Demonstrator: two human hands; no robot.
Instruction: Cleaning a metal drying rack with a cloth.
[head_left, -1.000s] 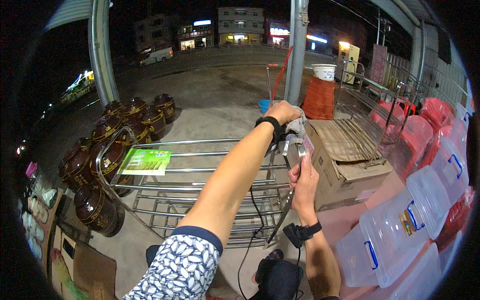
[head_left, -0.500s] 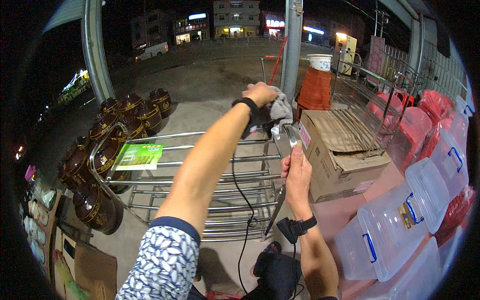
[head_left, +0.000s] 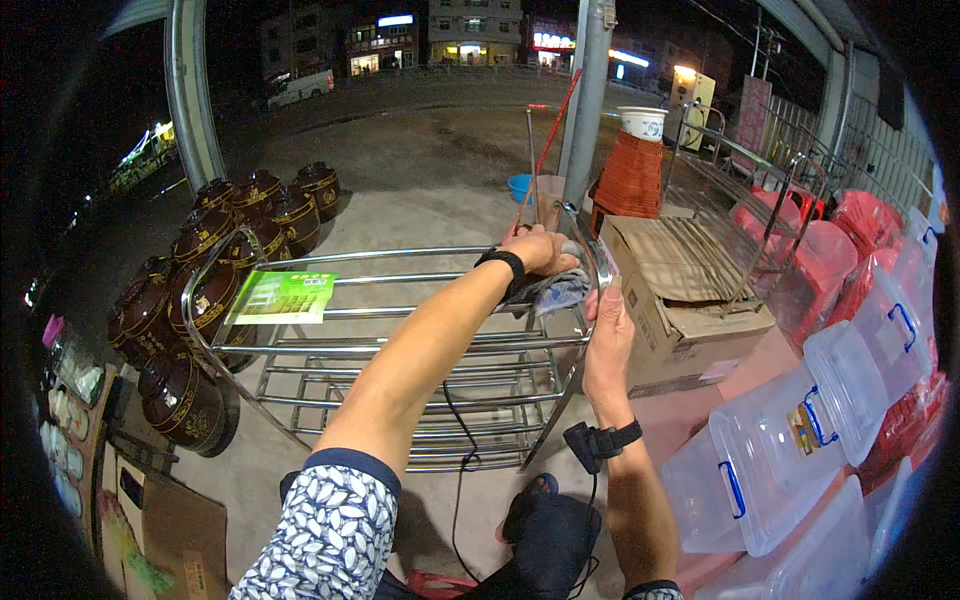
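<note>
A shiny metal tube rack (head_left: pixel 400 313) with several tiers of bars stands in front of me. My left hand (head_left: pixel 540 250) is closed on a crumpled grey cloth (head_left: pixel 562 290) and presses it against the bars at the rack's right end. My right hand (head_left: pixel 608 325) grips the upright tube of that same end, thumb on top. A green printed sheet (head_left: pixel 283 298) lies over the top bars at the left end. Each wrist wears a black band, and a black cable hangs below the rack's bars.
Several dark brown jars (head_left: pixel 180 400) stand left of the rack. To the right are a cardboard box (head_left: pixel 690 340), clear lidded bins (head_left: pixel 775 470), red stacked chairs (head_left: pixel 815 245) in plastic and a metal trolley (head_left: pixel 750 160). A post (head_left: pixel 588 110) rises beyond.
My left hand and the cloth have come down and nearer, from the curved top of the rack's end to its bars. My right hand still grips the end tube.
</note>
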